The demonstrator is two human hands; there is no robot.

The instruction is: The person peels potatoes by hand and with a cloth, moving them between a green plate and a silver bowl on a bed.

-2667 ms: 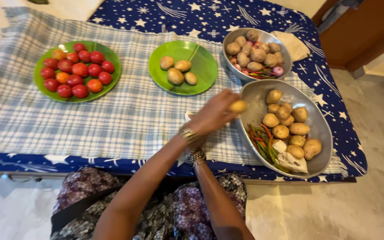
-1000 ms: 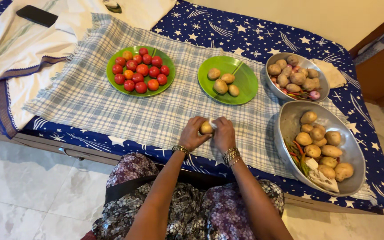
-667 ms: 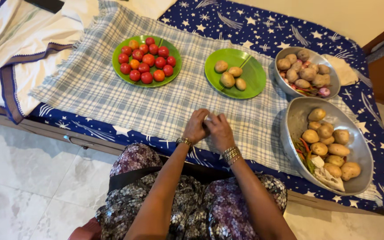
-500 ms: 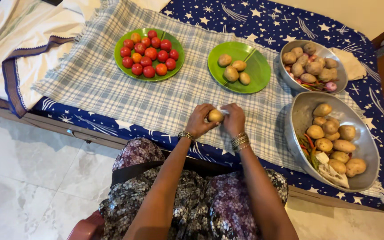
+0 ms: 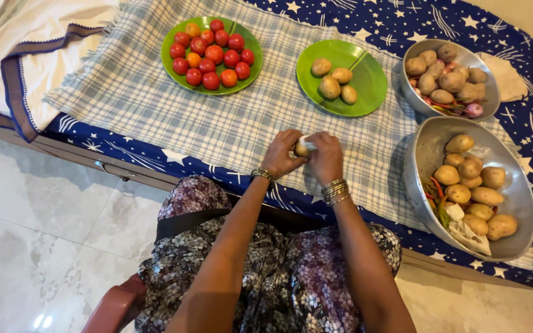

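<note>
Both of my hands meet over the near edge of the checked cloth. My left hand cups a small brown potato. My right hand closes on the same potato from the right, with a bit of white cloth at its fingertips. Only a sliver of the potato shows between the fingers. A green plate with several potatoes lies beyond my hands. To the right sits a large metal bowl with potatoes, chillies and a white bit.
A green plate of red tomatoes lies at the far left of the checked cloth. A second metal bowl with potatoes and onions stands at the back right. White cloth is heaped at the left. Marble floor lies below the star-patterned sheet.
My hands have stayed together on the potato and turned it, so less of it shows. The view has shifted, with the table moving up and right in the frame.
</note>
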